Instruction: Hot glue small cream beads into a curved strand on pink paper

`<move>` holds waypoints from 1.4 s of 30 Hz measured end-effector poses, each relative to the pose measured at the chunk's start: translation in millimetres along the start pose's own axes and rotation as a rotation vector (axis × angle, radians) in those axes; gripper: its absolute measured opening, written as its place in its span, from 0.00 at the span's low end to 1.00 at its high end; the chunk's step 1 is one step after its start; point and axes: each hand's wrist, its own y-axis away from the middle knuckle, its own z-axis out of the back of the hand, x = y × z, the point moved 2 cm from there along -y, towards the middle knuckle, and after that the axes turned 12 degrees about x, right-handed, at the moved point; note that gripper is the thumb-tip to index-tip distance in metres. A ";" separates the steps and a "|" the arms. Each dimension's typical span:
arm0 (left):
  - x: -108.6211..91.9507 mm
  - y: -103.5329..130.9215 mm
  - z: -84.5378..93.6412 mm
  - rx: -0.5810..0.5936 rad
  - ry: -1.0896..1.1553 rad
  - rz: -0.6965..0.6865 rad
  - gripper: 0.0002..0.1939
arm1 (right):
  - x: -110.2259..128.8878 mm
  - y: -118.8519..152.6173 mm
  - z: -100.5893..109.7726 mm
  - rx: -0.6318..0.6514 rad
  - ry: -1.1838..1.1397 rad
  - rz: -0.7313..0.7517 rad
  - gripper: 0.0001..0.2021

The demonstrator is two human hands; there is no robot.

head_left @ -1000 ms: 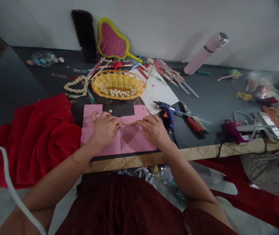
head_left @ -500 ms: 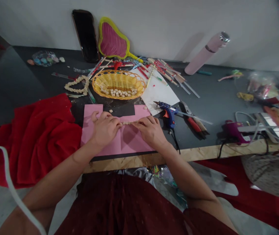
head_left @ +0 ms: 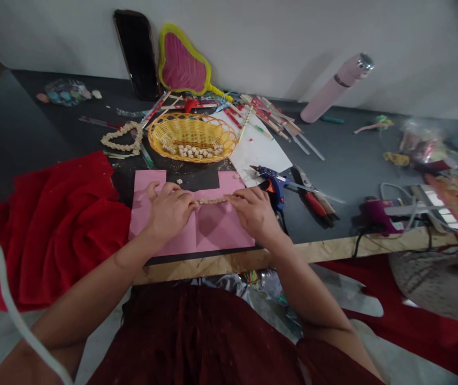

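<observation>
– Against the pale wall, what fills the dark table?
– Left to right: red cloth, a pale knobbly strip held over pink paper, a blue glue gun.
– And the grip?
– 2 pinches: left hand clamped on the strip's left end, right hand on its right.
– How might it handle?
– Likely light, rough, brittle at the joins; the 2 ends suit holding.
– Room?
– A basket bounds the far side, the wooden edge the near; more room right of the pliers.
</observation>
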 end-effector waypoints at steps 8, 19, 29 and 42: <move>1.1 0.3 -2.8 -0.017 -0.003 -0.002 0.11 | -11.2 9.1 18.2 -0.100 0.004 -0.066 0.16; 0.9 -1.0 -2.7 0.002 0.041 0.009 0.12 | -2.2 4.2 6.4 -0.012 0.004 -0.047 0.18; 2.9 0.0 -6.8 -0.006 0.012 -0.003 0.13 | 27.1 -28.6 15.4 0.099 0.050 0.106 0.12; -0.3 1.5 -2.5 -0.001 -0.019 0.011 0.12 | 28.5 -41.2 -12.7 0.069 0.037 0.147 0.13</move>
